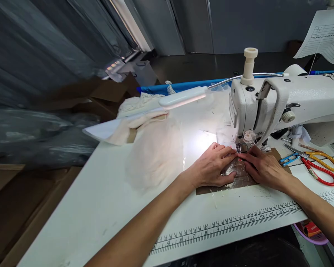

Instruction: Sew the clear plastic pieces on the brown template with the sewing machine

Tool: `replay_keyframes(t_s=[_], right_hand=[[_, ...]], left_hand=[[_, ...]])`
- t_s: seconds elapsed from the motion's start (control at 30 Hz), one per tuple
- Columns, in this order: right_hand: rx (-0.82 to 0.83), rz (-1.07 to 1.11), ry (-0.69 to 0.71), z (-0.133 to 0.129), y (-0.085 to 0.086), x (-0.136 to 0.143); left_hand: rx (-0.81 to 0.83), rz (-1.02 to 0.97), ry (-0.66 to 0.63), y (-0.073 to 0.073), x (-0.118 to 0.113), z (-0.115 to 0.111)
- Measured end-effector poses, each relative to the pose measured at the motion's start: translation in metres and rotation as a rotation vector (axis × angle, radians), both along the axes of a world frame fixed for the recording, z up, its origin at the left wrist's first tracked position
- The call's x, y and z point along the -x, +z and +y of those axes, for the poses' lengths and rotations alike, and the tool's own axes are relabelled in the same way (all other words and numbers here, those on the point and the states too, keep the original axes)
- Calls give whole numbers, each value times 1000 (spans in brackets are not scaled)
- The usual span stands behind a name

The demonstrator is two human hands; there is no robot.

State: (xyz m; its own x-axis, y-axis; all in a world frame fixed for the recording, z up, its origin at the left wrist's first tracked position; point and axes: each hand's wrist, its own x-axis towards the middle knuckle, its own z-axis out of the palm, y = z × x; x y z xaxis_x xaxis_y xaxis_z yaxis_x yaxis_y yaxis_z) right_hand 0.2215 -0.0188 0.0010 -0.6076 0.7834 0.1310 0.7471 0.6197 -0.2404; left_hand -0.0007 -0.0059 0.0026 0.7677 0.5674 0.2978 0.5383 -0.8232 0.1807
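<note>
At a white sewing machine (267, 100), both hands meet just in front of the presser foot (241, 147). My left hand (215, 165) reaches in from the left, its fingertips closed together beside the foot and its thumb lower on the brown plate (206, 190). Opposite it, my right hand (263, 167) has its fingers bent and pinched close to the same spot. Whatever lies between the fingertips is too small and covered to make out. A lamp (183, 97) on a flexible neck lights the area left of the needle.
Right of my right hand lie scissors (320, 163) with red and yellow handles and blue thread snips (288, 159). Sheer pale fabric (158, 152) is heaped on the table's left. A printed ruler (231, 227) runs along the front edge. Cardboard boxes (111, 94) stand beyond the table.
</note>
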Motion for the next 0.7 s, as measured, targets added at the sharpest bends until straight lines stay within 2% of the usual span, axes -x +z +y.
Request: replay_keyframes(t_s=[0.23, 0.43, 0.57, 0.63, 0.7], right_hand=[[-9, -59, -15, 1, 0, 5], [87, 184, -18, 6, 2, -8], [271, 290, -150, 21, 7, -15], [301, 312, -221, 26, 11, -15], [290, 348, -220, 25, 15, -17]], left_hand=[[-38, 36, 52, -3, -2, 1], [-43, 55, 56, -1, -2, 3], [-30, 100, 75, 2, -2, 4], [-28, 107, 89, 2, -2, 4], [-31, 102, 96, 1, -1, 4]])
